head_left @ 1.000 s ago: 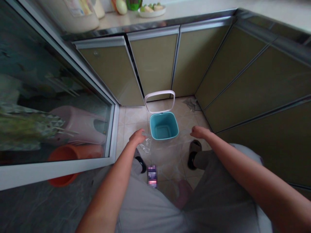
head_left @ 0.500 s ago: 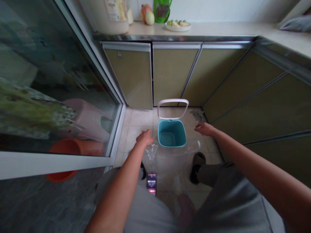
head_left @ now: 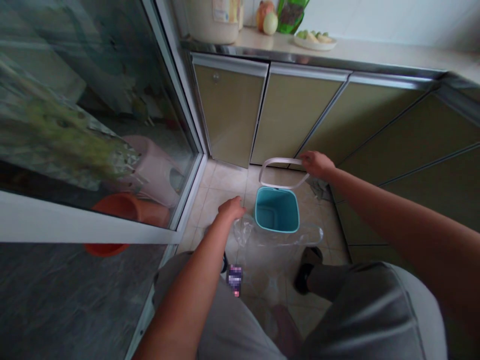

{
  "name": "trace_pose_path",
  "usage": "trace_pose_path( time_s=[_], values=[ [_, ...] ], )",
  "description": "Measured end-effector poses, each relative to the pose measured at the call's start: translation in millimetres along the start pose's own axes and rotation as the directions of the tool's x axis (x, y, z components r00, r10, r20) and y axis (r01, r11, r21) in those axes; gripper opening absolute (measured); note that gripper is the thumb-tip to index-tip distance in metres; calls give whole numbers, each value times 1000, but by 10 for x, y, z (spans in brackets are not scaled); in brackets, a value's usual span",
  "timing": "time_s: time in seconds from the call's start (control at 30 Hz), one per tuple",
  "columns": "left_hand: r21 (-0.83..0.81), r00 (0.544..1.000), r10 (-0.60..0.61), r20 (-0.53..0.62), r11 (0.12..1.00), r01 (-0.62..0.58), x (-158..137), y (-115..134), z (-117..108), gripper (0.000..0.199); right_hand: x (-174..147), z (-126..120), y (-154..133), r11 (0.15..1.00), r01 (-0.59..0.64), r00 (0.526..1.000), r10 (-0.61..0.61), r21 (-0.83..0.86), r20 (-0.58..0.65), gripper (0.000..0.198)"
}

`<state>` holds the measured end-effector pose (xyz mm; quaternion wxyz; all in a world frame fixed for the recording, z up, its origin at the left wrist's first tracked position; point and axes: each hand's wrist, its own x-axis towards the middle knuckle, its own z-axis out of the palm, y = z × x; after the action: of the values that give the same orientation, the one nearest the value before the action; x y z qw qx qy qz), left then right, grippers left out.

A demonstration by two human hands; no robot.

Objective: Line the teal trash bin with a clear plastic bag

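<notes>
The blue bin (head_left: 287,206) is stood open and upright on the tiled floor (head_left: 217,195), with the pale frame (head_left: 282,160) upraised at its back edge. The frame's upper right corner is gripped by the right hand (head_left: 317,163). Along the bin's near side a clear bag (head_left: 244,229) is spread; beside it the left hand (head_left: 230,207) is held with fingers curled, though whether the bag is pinched cannot be told. Handling the frame is judged the step in hand; a steady grip, with the bag clear of it, seems called for.
</notes>
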<state>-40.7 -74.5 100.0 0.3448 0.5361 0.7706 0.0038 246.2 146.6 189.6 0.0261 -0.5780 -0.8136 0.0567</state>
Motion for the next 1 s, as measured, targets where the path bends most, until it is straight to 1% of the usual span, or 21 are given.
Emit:
trace_pose_path(
  time_s=[0.07, 0.17, 0.3, 0.37, 0.43, 0.53, 0.63, 0.73, 0.9, 1.0],
  values=[
    [-26, 1000, 9, -2, 1000, -9, 8, -3, 2, 62, -116, -9, 4, 998, 27, 998, -25, -48, 51, 45],
    [-56, 999, 27, -18, 998, -28, 31, -10, 35, 62, -407, 25, 22, 991, 80, 990, -66, -111, 121, 47],
    [-78, 999, 47, -13, 996, -48, 49, -3, 90, 63, -876, 181, 27, 974, 156, 965, -115, -163, 234, 46],
    [-75, 999, 49, 4, 996, -49, 48, 14, 109, 63, -1100, 306, 8, 960, 228, 934, -169, -161, 315, 43],
    [-63, 999, 47, 21, 997, -45, 44, 38, 121, 63, -1300, 463, -23, 944, 295, 890, -215, -148, 401, 38],
    [-38, 998, 40, 47, 999, -38, 41, 78, 135, 64, -1534, 743, -69, 932, 342, 830, -242, -116, 503, 30],
    [-2, 997, 39, 62, 999, -39, 56, 105, 158, 64, -1666, 1037, -92, 940, 331, 789, -228, -82, 571, 28],
    [23, 996, 42, 78, 999, -44, 94, 112, 193, 62, -1702, 1305, -77, 948, 312, 761, -215, -55, 612, 28],
    [52, 994, 56, 92, 997, -61, 179, 105, 234, 63, -1687, 1646, 19, 957, 291, 743, -226, 0, 630, 27],
    [74, 996, 61, 59, 995, -65, 222, 117, 245, 65, -1702, 1774, 87, 962, 272, 738, -217, 13, 639, 28]
  ],
)
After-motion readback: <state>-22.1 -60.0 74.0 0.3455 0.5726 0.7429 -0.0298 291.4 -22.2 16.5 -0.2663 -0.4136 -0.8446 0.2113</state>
